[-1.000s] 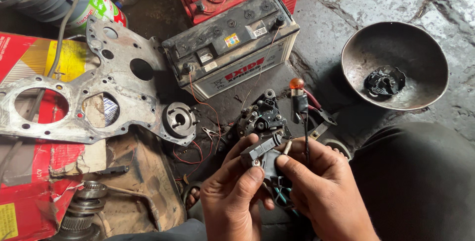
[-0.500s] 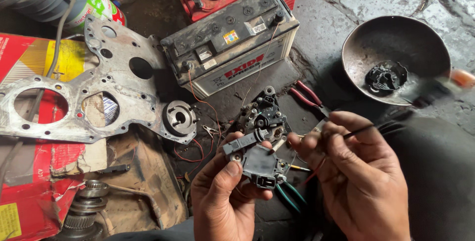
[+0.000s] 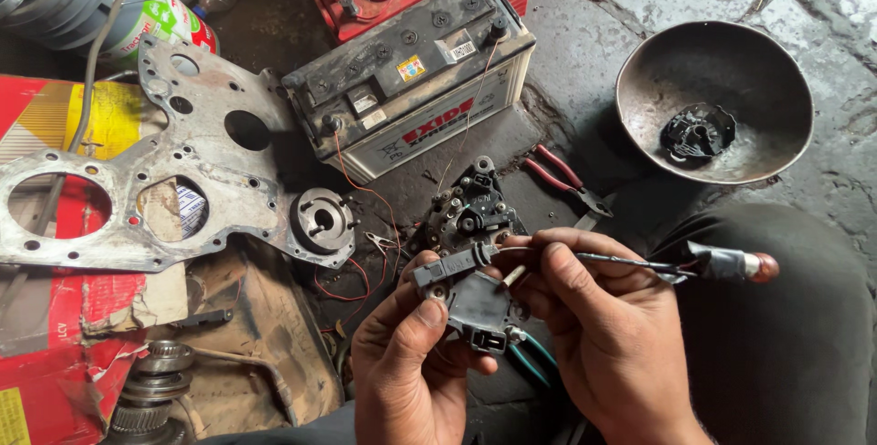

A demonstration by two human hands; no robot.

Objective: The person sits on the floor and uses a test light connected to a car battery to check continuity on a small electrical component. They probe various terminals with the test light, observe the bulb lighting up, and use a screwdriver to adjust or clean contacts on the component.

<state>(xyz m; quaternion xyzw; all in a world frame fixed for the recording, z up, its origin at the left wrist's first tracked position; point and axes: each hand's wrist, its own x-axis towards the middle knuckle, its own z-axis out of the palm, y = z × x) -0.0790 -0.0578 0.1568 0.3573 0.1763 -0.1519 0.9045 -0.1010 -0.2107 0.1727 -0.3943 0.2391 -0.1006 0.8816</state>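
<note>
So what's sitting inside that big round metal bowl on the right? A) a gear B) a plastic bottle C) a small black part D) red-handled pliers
C: a small black part lies alone in the metal bowl; the red-handled pliers lie on the ground outside it, to its left.

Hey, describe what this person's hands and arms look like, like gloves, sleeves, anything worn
Both hands are bare: no gloves, rings or watch show. The left hand and right hand are smeared with dark grease, heaviest around the knuckles and nails, which are short. No sleeves show; the wrists leave the frame at its lower edge.
</note>
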